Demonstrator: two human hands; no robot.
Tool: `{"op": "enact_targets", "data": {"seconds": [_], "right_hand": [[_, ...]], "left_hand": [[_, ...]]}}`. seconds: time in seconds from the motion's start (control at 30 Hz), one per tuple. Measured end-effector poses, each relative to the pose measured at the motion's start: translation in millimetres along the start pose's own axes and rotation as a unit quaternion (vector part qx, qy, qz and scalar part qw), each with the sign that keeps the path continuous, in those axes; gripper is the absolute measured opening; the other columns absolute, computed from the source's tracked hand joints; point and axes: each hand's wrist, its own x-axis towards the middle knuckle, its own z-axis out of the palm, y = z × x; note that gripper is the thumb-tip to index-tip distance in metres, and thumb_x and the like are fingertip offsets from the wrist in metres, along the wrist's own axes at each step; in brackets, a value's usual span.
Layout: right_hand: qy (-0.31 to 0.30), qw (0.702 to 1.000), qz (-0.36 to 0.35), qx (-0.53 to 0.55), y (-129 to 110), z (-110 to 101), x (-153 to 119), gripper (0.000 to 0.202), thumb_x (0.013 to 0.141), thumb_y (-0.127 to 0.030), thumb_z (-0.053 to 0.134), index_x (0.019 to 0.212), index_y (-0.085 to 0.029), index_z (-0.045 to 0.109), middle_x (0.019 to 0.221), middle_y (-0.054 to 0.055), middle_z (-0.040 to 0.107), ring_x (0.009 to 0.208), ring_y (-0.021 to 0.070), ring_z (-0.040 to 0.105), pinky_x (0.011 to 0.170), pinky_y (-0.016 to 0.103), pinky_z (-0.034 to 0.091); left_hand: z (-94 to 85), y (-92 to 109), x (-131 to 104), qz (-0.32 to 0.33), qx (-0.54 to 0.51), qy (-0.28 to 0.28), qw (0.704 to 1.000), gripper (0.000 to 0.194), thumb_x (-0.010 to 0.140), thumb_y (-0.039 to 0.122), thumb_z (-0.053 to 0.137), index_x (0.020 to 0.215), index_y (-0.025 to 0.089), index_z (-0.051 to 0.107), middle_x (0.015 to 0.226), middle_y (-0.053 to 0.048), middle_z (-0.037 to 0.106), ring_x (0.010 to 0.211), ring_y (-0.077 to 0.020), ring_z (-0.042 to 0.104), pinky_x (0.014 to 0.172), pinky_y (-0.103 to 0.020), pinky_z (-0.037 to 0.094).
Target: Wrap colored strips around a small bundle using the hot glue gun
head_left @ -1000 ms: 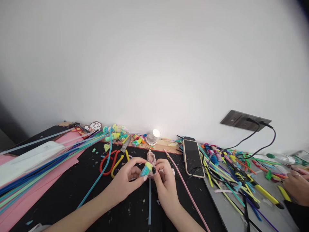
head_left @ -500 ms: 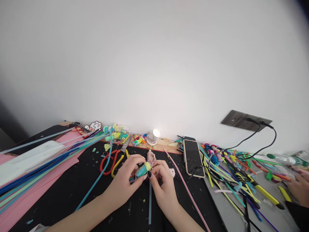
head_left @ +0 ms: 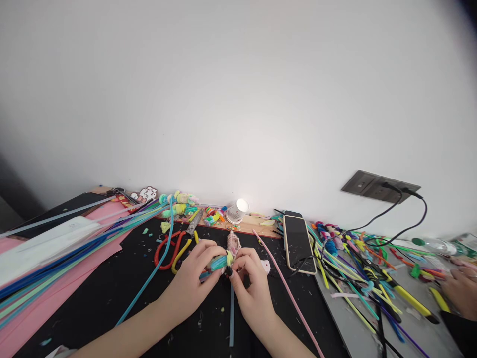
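My left hand [head_left: 194, 271] is closed, its thumb and fingers pinching a small fuzzy piece of blue and yellow pipe cleaner [head_left: 218, 263]. On the same piece's yellow end, my right hand [head_left: 254, 286] presses with bent fingertips, a dark thumbnail showing. The fingers partly cover the piece. Just behind it stands a small pinkish object [head_left: 233, 241] with a pointed tip, of a kind I cannot make out. A blue strip [head_left: 231, 318] lies below, between my wrists. Scissors with red and yellow handles [head_left: 160, 254] rest left of my left hand.
A light blue pipe cleaner [head_left: 147, 293] and a pink one [head_left: 286, 283] flank my arms. A paper cup [head_left: 237, 211] stands by the wall, a phone [head_left: 298, 243] to its right. Pliers [head_left: 412, 301] and many pipe cleaners cover the right side, near another person's hand [head_left: 462, 291].
The blue part of the piece has turned flatter between my fingers. My hands have shifted only slightly. At the right edge, the other person's hand has moved a little.
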Motion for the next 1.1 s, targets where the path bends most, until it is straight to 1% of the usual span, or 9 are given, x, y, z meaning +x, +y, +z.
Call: {"op": "enact_targets", "data": {"seconds": [0.23,0.33,0.4,0.47,0.6,0.73,0.83,0.97,1.1], "right_hand": [[0.000,1.000,-0.004,-0.007,-2.4,-2.0,1.1,0.008,0.083,-0.014,0.055,0.081,-0.021,0.054,0.092,0.004,0.053,0.068,0.0157,0.048,0.057,0.027,0.039],[0.042,0.998,-0.013,-0.038,-0.7,-6.1,3.6,0.012,0.086,-0.012,0.046,0.087,-0.022,0.053,0.093,0.005,0.054,0.078,0.0188,0.053,0.065,0.030,0.043],[0.085,0.991,-0.019,-0.098,4.5,-8.8,5.4,0.025,0.078,-0.006,0.045,0.096,-0.022,0.052,0.098,0.007,0.056,0.092,0.0233,0.054,0.078,0.036,0.043],[0.074,0.980,-0.011,-0.183,13.1,-10.5,6.5,0.040,0.067,-0.002,0.048,0.102,-0.021,0.053,0.108,0.010,0.056,0.105,0.0294,0.050,0.088,0.043,0.038],[0.047,0.940,0.055,-0.332,31.7,-11.4,6.5,0.053,0.059,-0.004,0.052,0.110,-0.020,0.054,0.123,0.018,0.054,0.107,0.0381,0.049,0.085,0.051,0.034],[-0.018,0.914,0.106,-0.392,33.8,-13.1,8.2,0.049,0.063,-0.009,0.054,0.111,-0.018,0.057,0.107,0.016,0.060,0.099,0.0350,0.054,0.084,0.049,0.034],[-0.056,0.899,0.132,-0.414,27.7,-15.5,11.6,0.049,0.065,-0.010,0.053,0.113,-0.018,0.058,0.103,0.012,0.063,0.099,0.0332,0.055,0.084,0.046,0.036],[-0.056,0.909,0.125,-0.393,25.9,-19.7,15.6,0.045,0.068,-0.011,0.055,0.112,-0.017,0.059,0.105,0.011,0.065,0.102,0.0323,0.057,0.085,0.042,0.040],[-0.003,0.951,0.078,-0.299,29.3,-24.4,18.1,0.033,0.076,-0.015,0.055,0.108,-0.019,0.062,0.103,0.009,0.066,0.096,0.0278,0.061,0.082,0.036,0.046]], "left_hand": [[-0.5,-0.6,0.9,-0.015,-0.011,0.009,1.000,0.019,0.089,0.017,0.049,0.104,0.025,0.058,0.102,-0.006,0.055,0.094,-0.0228,0.057,0.082,-0.032,0.047],[1.1,-3.3,-0.4,-0.039,-0.046,0.021,0.998,0.018,0.089,0.020,0.051,0.104,0.025,0.059,0.103,-0.006,0.055,0.096,-0.0233,0.056,0.084,-0.033,0.048],[3.3,-7.5,-1.0,-0.072,-0.091,0.037,0.993,0.017,0.088,0.022,0.053,0.104,0.025,0.059,0.105,-0.006,0.055,0.099,-0.0237,0.056,0.085,-0.034,0.049],[5.5,-12.2,-0.7,-0.118,-0.157,0.056,0.979,0.018,0.088,0.027,0.055,0.105,0.025,0.058,0.104,-0.005,0.055,0.099,-0.0236,0.057,0.080,-0.033,0.051],[6.1,-16.5,2.4,-0.159,-0.254,0.080,0.951,0.021,0.086,0.033,0.059,0.105,0.024,0.057,0.099,-0.003,0.055,0.098,-0.0215,0.056,0.080,-0.031,0.050],[3.3,-14.7,4.7,-0.187,-0.270,0.082,0.941,0.024,0.086,0.038,0.060,0.105,0.025,0.057,0.096,-0.001,0.056,0.096,-0.0204,0.057,0.081,-0.031,0.048],[2.0,-15.2,5.5,-0.194,-0.270,0.088,0.939,0.025,0.086,0.040,0.059,0.106,0.025,0.057,0.100,-0.002,0.055,0.098,-0.0208,0.056,0.082,-0.031,0.047],[1.0,-16.8,6.9,-0.200,-0.259,0.104,0.939,0.027,0.084,0.041,0.059,0.104,0.024,0.057,0.101,-0.003,0.054,0.099,-0.0217,0.057,0.083,-0.032,0.048],[0.1,-16.1,7.9,-0.210,-0.256,0.120,0.936,0.028,0.083,0.043,0.060,0.104,0.024,0.057,0.100,-0.003,0.055,0.096,-0.0216,0.058,0.080,-0.032,0.049]]}}
